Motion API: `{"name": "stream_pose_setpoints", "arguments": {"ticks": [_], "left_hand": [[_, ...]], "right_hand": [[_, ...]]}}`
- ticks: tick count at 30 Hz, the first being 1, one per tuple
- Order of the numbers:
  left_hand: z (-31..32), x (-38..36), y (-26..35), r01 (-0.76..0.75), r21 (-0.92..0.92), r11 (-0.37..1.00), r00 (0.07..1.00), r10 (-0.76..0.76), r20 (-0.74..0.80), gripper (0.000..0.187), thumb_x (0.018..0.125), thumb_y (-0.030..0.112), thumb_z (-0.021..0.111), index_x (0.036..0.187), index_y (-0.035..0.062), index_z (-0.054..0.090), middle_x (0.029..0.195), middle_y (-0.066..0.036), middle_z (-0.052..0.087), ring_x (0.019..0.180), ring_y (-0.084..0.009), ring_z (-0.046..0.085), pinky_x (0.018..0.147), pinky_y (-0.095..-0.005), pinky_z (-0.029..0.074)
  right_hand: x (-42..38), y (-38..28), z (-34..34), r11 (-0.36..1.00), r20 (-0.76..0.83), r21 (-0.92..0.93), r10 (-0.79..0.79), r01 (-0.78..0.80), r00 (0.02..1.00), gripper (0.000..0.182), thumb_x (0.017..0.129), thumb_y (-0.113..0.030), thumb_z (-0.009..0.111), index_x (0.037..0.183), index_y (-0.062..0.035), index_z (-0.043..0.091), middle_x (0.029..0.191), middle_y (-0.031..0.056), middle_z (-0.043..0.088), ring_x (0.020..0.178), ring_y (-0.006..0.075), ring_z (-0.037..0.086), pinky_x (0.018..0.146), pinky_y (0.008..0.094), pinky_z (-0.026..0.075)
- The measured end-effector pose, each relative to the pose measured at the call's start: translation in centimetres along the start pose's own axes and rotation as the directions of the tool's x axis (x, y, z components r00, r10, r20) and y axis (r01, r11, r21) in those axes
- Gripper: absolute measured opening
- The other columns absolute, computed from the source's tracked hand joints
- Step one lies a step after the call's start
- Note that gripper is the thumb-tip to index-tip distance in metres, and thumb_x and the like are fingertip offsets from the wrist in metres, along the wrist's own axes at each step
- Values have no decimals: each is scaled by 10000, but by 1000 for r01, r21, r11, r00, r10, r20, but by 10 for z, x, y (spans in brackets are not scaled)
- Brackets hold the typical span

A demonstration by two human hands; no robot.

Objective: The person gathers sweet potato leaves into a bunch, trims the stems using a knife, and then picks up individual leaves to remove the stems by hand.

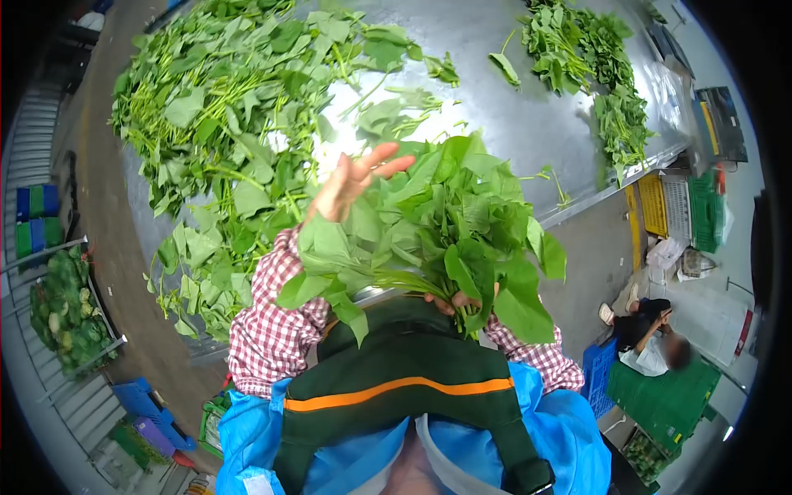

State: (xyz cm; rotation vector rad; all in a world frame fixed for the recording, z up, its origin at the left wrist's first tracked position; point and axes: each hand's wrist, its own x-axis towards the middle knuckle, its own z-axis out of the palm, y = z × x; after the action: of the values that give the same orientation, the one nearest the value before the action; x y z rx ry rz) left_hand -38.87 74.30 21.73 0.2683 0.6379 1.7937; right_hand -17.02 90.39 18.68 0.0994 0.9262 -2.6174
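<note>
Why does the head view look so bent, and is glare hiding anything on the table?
Head view: a fisheye lens curves the metal table and leaves dark corners. Glare whitens the tabletop beside the leaf pile, washing out some leaf edges. The left hand looks slightly blurred; the bunch of greens stays sharp.

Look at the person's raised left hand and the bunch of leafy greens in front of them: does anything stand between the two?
Nothing visible does. The left hand is open beside the bunch of greens, touching its leaves.

Leafy green bunch (445, 231) | broad fresh leaves fanning upward and outward above the grip | pale green stems gathering downward into the clasp | loose leaf drooping below the grip, lower left
</note>
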Motion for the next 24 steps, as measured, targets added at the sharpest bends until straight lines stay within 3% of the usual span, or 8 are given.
{"name": "stream_pose_setpoints", "arguments": {"ticks": [4,7,10,13,18,20,22,24], "left_hand": [[0,34,4,-194,47,980,947,199,-253,576,901,494,320,1303,82,326,1311,-158,371,1186,-288,393,961,-427,363],[-33,50,-9,-308,77,948,808,303,-506,441,897,378,435,1224,83,412,1192,-114,484,1088,-237,480,888,-378,429],[-43,70,-21,-358,149,922,663,363,-654,331,858,203,548,1157,83,474,1058,-64,541,903,-169,541,769,-314,475],[-26,84,-17,-343,294,892,543,444,-712,318,853,167,551,1146,67,478,994,-48,565,829,-134,544,725,-277,474],[-13,113,-32,-150,395,906,489,415,-767,334,854,177,553,1149,48,466,938,-26,573,781,-104,538,692,-248,458],[-1,140,-25,-152,448,881,507,458,-730,299,860,177,543,1117,38,483,916,-25,568,776,-107,528,686,-249,443],[12,167,-9,-142,505,851,529,497,-688,288,863,177,536,1108,32,489,908,-28,566,781,-110,523,690,-251,438],[25,197,8,-159,549,820,511,545,-665,259,882,152,503,1100,13,485,896,-58,562,758,-111,524,680,-244,434]], "right_hand": [[-11,-72,-36,893,-27,-449,-62,43,998,534,747,-23,600,1222,48,368,1010,250,550,835,294,600,591,366,505],[-13,-111,-53,606,63,-785,-128,128,990,497,758,-17,583,1212,40,388,1009,246,554,826,281,606,582,353,506],[-17,-142,-71,350,169,-909,-183,225,969,462,770,-10,567,1202,32,408,1007,241,558,817,268,611,573,341,507],[-49,-199,-103,408,-59,-907,-365,103,929,429,787,-24,549,1194,21,423,1009,222,561,824,259,608,596,337,503],[-135,-253,-168,683,-683,-717,-651,-138,331,377,818,-63,516,1182,1,443,1014,177,566,849,248,595,663,337,492],[-130,-219,-154,736,-748,-633,-504,-238,432,358,831,-79,503,1177,-6,451,1016,159,568,859,243,590,689,337,487],[-107,-184,-123,719,-664,-615,-251,-324,705,341,843,-94,490,1173,-14,459,1019,142,570,869,238,585,716,337,483],[-94,-169,-108,485,-227,-870,-235,-88,945,328,865,-130,474,1178,-34,465,1033,104,567,873,209,575,742,329,476]]}}
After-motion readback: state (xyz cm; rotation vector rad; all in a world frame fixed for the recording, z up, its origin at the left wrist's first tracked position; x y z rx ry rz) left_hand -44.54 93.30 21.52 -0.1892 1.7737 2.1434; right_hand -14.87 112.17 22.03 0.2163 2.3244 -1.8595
